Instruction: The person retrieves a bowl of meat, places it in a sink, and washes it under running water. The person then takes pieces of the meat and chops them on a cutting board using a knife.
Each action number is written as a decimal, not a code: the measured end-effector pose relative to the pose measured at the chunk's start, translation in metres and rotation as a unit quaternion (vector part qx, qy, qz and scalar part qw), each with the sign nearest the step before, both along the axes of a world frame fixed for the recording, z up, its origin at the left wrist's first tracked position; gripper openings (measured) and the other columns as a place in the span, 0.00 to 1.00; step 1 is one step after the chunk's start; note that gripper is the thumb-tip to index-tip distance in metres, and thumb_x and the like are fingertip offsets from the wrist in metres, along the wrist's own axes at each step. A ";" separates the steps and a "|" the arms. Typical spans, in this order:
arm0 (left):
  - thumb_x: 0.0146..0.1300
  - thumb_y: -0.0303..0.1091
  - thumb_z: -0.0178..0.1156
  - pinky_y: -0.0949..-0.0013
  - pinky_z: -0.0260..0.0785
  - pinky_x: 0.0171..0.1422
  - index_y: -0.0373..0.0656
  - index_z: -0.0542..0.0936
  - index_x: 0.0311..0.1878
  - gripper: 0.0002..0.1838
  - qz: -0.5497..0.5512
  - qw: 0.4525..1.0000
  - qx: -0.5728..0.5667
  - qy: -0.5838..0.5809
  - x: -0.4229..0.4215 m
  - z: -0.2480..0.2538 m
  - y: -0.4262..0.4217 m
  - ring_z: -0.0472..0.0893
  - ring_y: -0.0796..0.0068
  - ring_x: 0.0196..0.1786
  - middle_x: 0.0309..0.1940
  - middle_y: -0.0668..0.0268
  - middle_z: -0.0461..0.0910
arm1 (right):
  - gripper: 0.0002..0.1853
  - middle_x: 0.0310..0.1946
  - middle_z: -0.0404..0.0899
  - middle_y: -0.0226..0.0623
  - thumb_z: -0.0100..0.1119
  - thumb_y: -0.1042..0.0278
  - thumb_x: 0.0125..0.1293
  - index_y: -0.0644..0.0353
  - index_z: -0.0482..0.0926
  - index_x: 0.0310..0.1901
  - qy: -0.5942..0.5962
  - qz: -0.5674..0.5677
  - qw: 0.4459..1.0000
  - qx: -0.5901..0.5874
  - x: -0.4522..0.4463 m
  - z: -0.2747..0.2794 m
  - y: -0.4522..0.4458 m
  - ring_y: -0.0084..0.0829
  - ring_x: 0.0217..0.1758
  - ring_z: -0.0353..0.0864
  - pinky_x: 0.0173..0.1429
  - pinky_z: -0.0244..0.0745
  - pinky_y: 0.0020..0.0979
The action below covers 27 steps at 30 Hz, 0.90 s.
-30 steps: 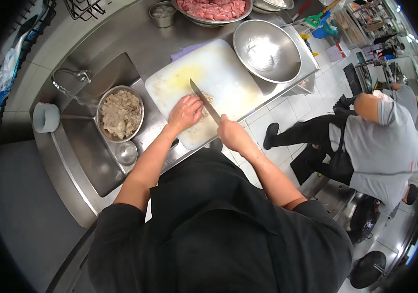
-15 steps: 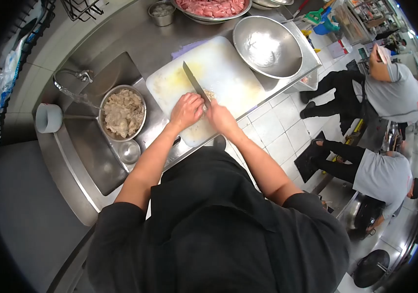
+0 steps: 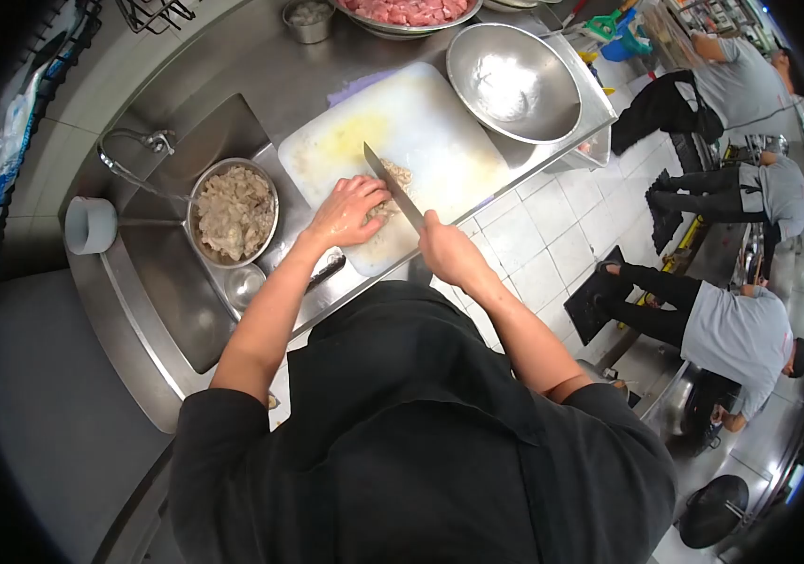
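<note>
My right hand point(image 3: 451, 250) is closed around the handle of a kitchen knife point(image 3: 391, 180). The blade slants up and to the left across the white cutting board point(image 3: 449, 141). Pale brownish food, apparently meat point(image 3: 396, 173), lies in small pieces beside the blade, on both sides of it. With bent fingers, my left hand point(image 3: 350, 211) presses on this food just left of the knife, and its fingertips partly cover it. A second dark-handled tool point(image 3: 329, 269) lies at the board's near left edge.
In the sink point(image 3: 162, 310) stands a bowl of pale wet meat point(image 3: 233, 211), below a faucet point(image 3: 153, 143). An empty steel bowl point(image 3: 515, 85) sits right of the board. Pink meat point(image 3: 411, 9) fills a bowl at the back. Several co-workers point(image 3: 736, 334) stand at the right.
My right hand has moved right and down with the knife, apart from my left hand. The left hand has shifted slightly left, and more of the cut food shows. Another co-worker is now visible.
</note>
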<state>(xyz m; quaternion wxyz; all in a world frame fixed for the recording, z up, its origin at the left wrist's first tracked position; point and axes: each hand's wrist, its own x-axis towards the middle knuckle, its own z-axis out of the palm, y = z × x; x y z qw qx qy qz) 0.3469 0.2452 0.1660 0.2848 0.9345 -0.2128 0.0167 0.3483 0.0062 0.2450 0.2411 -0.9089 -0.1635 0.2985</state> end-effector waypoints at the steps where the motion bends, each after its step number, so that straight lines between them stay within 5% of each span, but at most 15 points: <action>1: 0.59 0.38 0.67 0.54 0.65 0.69 0.45 0.83 0.55 0.20 -0.027 0.999 0.019 0.006 0.001 0.009 0.005 0.74 0.59 0.66 0.59 0.63 0.79 | 0.13 0.32 0.82 0.67 0.46 0.64 0.77 0.69 0.69 0.48 0.001 -0.001 1.000 0.000 -0.001 0.004 0.000 0.69 0.39 0.83 0.48 0.75 0.63; 6: 0.57 0.38 0.68 0.56 0.69 0.66 0.44 0.81 0.57 0.23 -0.057 0.993 0.091 0.058 0.000 0.009 0.007 0.75 0.58 0.62 0.58 0.62 0.78 | 0.13 0.34 0.83 0.64 0.45 0.64 0.79 0.68 0.69 0.50 0.008 0.001 1.000 -0.015 -0.007 0.002 0.003 0.66 0.41 0.83 0.48 0.75 0.63; 8: 0.57 0.39 0.70 0.55 0.69 0.65 0.44 0.81 0.58 0.25 0.081 0.993 0.056 0.059 -0.011 -0.007 -0.008 0.75 0.54 0.61 0.57 0.60 0.78 | 0.13 0.34 0.84 0.63 0.45 0.64 0.79 0.68 0.69 0.50 0.006 0.001 1.000 -0.025 -0.006 0.004 0.005 0.66 0.41 0.84 0.48 0.75 0.62; 12: 0.57 0.38 0.70 0.53 0.70 0.64 0.43 0.82 0.55 0.22 0.170 0.983 0.041 0.049 -0.027 0.005 -0.032 0.74 0.56 0.60 0.56 0.62 0.78 | 0.12 0.35 0.84 0.61 0.44 0.65 0.79 0.67 0.69 0.51 0.009 0.022 0.998 -0.050 -0.006 0.017 0.005 0.64 0.41 0.84 0.48 0.76 0.61; 15: 0.58 0.37 0.69 0.53 0.68 0.66 0.42 0.83 0.54 0.20 0.088 0.995 -0.011 -0.048 -0.024 0.000 -0.020 0.74 0.52 0.61 0.57 0.60 0.79 | 0.12 0.33 0.83 0.62 0.45 0.66 0.78 0.67 0.69 0.51 0.002 0.034 0.998 -0.057 -0.011 0.022 0.004 0.64 0.40 0.84 0.47 0.76 0.61; 21: 0.59 0.35 0.67 0.56 0.69 0.66 0.42 0.84 0.51 0.17 0.051 0.999 -0.001 -0.018 -0.014 -0.023 -0.015 0.76 0.58 0.60 0.54 0.62 0.82 | 0.11 0.33 0.82 0.68 0.46 0.68 0.75 0.69 0.69 0.49 -0.050 0.001 0.998 0.039 -0.001 -0.061 0.026 0.67 0.40 0.83 0.48 0.76 0.62; 27: 0.58 0.33 0.69 0.56 0.72 0.63 0.39 0.85 0.47 0.14 0.049 0.996 -0.056 -0.057 -0.015 -0.023 -0.011 0.78 0.54 0.57 0.52 0.58 0.82 | 0.11 0.34 0.82 0.70 0.49 0.68 0.73 0.70 0.69 0.48 0.007 0.021 0.999 0.025 0.004 -0.011 0.016 0.69 0.41 0.83 0.48 0.75 0.64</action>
